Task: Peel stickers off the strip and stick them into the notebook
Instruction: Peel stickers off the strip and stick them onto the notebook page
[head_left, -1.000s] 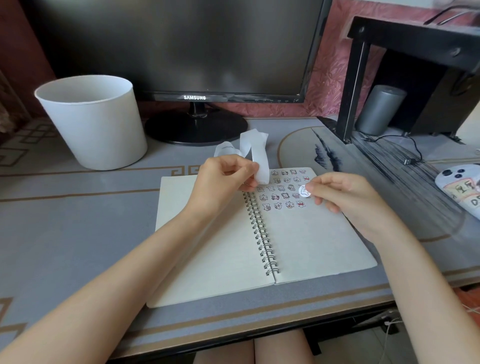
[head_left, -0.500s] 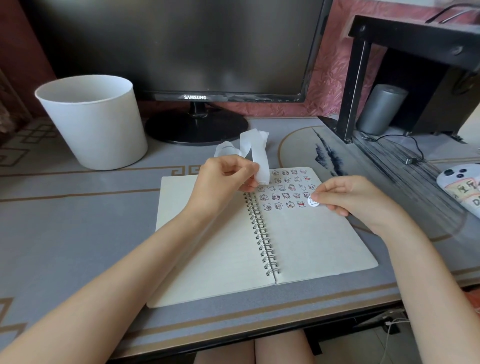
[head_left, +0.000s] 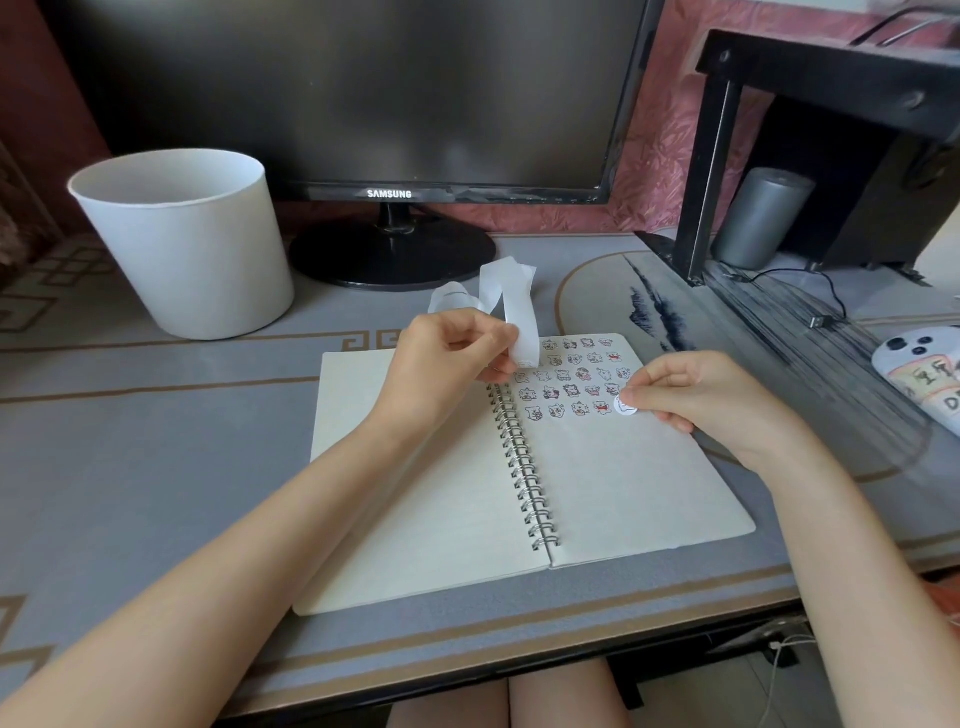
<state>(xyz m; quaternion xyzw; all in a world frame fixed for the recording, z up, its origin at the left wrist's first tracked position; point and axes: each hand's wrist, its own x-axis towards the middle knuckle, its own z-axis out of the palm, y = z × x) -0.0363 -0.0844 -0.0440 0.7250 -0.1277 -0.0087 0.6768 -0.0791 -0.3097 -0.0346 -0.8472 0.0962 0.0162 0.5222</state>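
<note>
Currently, right hand (head_left: 711, 400): thumb and forefinger pinch one round white sticker (head_left: 625, 406), low over the right page of the notebook (head_left: 623, 493), at the end of the lowest row of stuck stickers (head_left: 571, 379); contact with the paper cannot be told. Left hand (head_left: 447, 364): fingers curled round the white strip (head_left: 511, 306), held over the notebook's top edge, loose tail looping beyond it. Risk, as judged: the sticker lands crooked or overlaps its neighbour, or clings to the fingertip on release.
</note>
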